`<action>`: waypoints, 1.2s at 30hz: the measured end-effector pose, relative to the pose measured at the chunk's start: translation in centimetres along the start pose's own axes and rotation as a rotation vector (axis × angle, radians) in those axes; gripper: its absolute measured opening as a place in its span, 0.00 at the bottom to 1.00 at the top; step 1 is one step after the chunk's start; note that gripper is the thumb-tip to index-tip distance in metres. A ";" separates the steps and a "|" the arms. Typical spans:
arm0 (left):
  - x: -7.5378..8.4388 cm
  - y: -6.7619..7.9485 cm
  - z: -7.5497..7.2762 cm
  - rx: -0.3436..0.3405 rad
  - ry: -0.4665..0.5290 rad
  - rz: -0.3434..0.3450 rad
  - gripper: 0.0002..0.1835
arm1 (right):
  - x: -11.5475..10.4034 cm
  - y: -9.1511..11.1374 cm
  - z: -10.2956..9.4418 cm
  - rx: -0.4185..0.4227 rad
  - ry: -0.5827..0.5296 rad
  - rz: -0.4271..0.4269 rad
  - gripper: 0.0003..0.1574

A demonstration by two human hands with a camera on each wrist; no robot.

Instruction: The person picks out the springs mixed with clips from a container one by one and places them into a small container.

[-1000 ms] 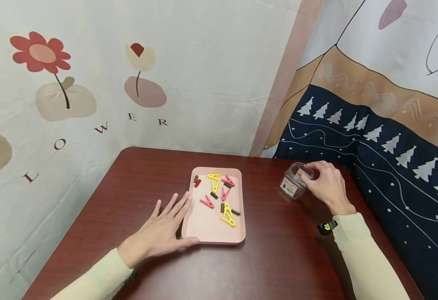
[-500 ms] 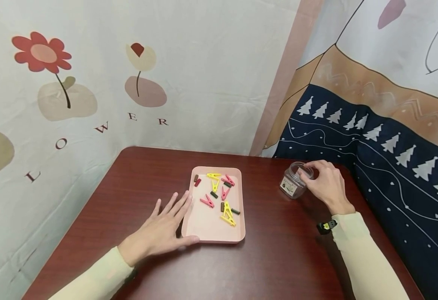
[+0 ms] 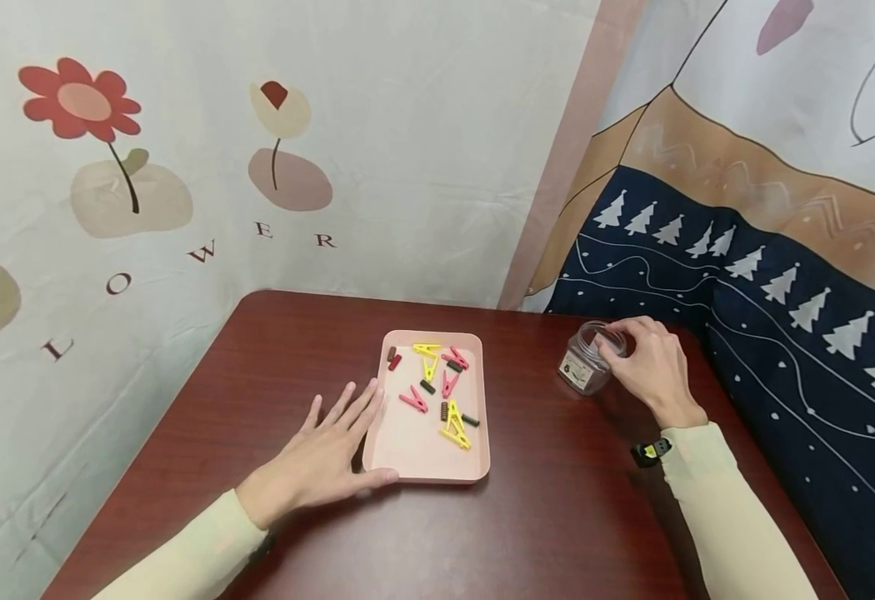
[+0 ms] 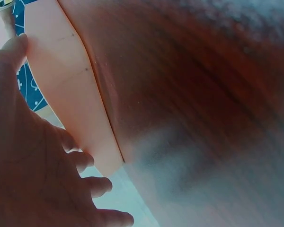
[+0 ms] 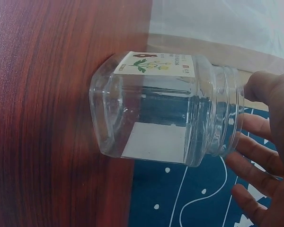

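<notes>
My left hand [image 3: 317,467] lies with fingers spread straight against the left side of a pink tray [image 3: 415,462], thumb at its near left corner. In the left wrist view the thumb and fingertips line the outside of the tray wall [image 4: 71,75]. On the tray are yellow clothespins [image 3: 454,429], pink clothespins [image 3: 414,400] and several small dark coils [image 3: 471,421]. To the right, my right hand [image 3: 655,367] holds a clear jar [image 3: 586,367] by its open rim. The right wrist view shows the jar [image 5: 151,109] upright, its mouth uncovered, with thumb and fingers around the threaded neck.
Both things stand on a dark red-brown table [image 3: 295,333]. Behind it hangs a pale cloth [image 3: 422,167] with printed flowers, and a navy cloth [image 3: 752,350] with white trees borders the right side. A black band [image 3: 649,452] sits at the right wrist.
</notes>
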State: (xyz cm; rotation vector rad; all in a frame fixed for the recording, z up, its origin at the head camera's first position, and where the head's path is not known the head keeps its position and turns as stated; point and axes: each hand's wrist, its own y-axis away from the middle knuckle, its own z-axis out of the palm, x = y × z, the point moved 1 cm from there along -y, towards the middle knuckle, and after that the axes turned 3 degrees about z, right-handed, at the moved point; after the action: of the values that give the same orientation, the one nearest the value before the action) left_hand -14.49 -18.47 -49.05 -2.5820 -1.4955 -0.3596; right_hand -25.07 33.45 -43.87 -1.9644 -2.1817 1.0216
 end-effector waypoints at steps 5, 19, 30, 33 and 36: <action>0.0 0.0 0.0 -0.005 0.001 0.004 0.66 | -0.3 0.0 0.1 0.007 -0.001 -0.008 0.21; 0.0 -0.1 0.0 -0.016 -0.007 0.002 0.67 | -2.1 0.1 0.3 0.026 0.004 -0.090 0.19; 0.0 -0.2 -0.1 -0.016 -0.001 0.003 0.67 | -3.5 0.4 0.9 0.017 0.005 -0.140 0.19; 0.0 -0.2 -0.1 -0.016 -0.002 0.002 0.67 | -3.9 0.5 1.0 0.008 0.008 -0.146 0.20; 0.0 -0.2 -0.1 -0.015 -0.005 0.001 0.67 | -4.3 0.5 1.2 0.005 0.003 -0.158 0.20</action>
State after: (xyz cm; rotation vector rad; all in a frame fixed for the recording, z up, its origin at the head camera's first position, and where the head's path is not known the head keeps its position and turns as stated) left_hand -14.67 -18.42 -48.94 -2.5973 -1.4991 -0.3662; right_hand -24.29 29.05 -43.32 -1.7567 -2.2864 0.9986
